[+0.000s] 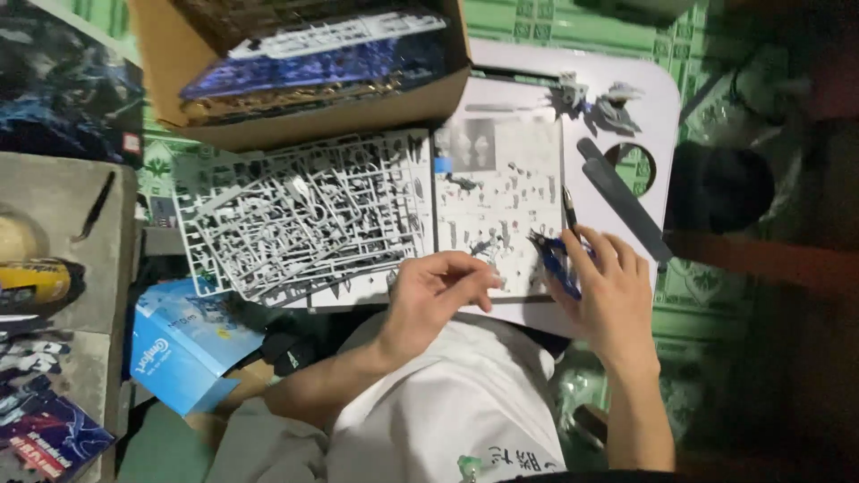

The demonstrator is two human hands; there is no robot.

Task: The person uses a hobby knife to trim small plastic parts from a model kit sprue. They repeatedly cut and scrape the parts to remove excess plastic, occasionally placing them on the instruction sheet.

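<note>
Largest is the brown cardboard box (295, 80), holding flat trays of moulded parts, just beyond the instruction sheet (497, 201). Left of that sheet, touching it, lies a grey plastic parts frame (304, 215), a spiky lattice of thin bars. The sheet itself is matt white paper, busy with small diagrams, on a smooth white lap table (658, 98). My left hand (438, 295) curls loosely at the sheet's near edge; whether it holds anything I cannot tell. My right hand (608, 291) grips blue-handled nippers (557, 259) over the sheet's right edge.
</note>
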